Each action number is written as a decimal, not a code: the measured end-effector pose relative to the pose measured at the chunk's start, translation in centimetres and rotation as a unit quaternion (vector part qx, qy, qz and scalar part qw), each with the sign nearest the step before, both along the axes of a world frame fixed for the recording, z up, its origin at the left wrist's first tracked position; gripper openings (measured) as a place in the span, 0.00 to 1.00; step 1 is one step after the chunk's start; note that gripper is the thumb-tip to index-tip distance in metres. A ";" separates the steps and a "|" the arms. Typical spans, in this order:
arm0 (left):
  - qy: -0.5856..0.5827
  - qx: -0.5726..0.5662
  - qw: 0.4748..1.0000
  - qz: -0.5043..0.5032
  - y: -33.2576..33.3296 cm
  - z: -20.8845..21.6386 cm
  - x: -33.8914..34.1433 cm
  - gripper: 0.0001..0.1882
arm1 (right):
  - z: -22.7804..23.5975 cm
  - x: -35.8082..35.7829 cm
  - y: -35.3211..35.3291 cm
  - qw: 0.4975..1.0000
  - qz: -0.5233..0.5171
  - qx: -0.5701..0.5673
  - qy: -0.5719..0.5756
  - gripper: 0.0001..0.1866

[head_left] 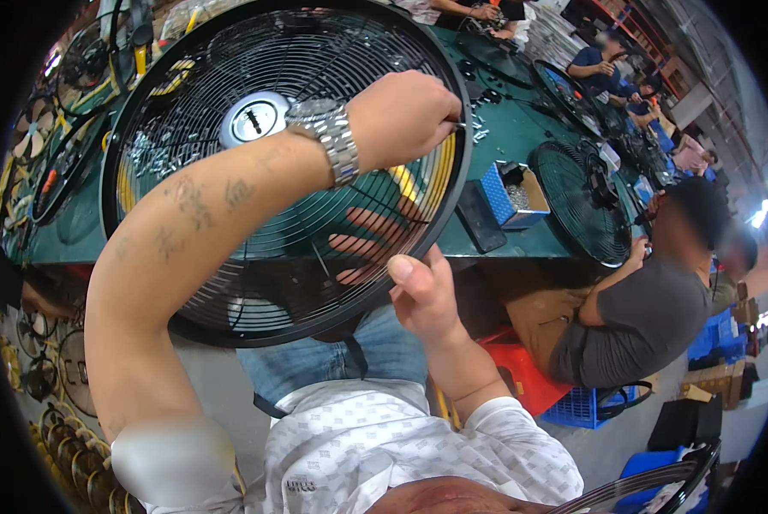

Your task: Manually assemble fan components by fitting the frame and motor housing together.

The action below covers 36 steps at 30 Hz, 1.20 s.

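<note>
Black wire fan guard (255, 122) partly over green worktop (505, 141), left hand (405, 120) curled at its right rim, right hand (425, 295) gripping lower down

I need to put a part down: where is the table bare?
Bare tabletop lies beyond the blue box, between loose metal pieces and the black fan; a narrow strip runs in front of the box, between the dark slab and that fan. Crowded: left of the round grille, among fan frames.

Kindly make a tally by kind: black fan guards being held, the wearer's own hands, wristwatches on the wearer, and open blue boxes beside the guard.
Fan guard: 1
Left hand and right hand: 2
Wristwatch: 1
Blue box: 1
Total: 5
</note>
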<state>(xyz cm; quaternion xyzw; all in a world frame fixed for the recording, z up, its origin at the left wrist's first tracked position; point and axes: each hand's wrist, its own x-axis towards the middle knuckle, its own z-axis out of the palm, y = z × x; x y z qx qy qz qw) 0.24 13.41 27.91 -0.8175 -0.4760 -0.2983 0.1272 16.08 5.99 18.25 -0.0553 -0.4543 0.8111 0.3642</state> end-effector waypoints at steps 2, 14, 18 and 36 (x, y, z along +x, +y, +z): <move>-0.015 0.017 1.000 -0.011 -0.2 -0.3 0.1 0.09 | 0.0 0.1 -0.3 0.999 -0.034 0.011 -0.022 0.36; -0.107 -0.099 0.989 -0.009 -1.1 1.6 2.8 0.21 | -1.8 0.5 -0.4 1.000 -0.020 -0.006 0.004 0.49; 0.045 -0.076 0.985 -0.151 -0.3 3.2 2.8 0.21 | -1.8 0.3 -0.4 0.999 -0.029 0.013 0.009 0.47; 0.342 0.096 0.923 -0.147 1.8 5.7 3.5 0.02 | -2.5 0.1 -0.2 0.998 -0.024 0.024 0.050 0.54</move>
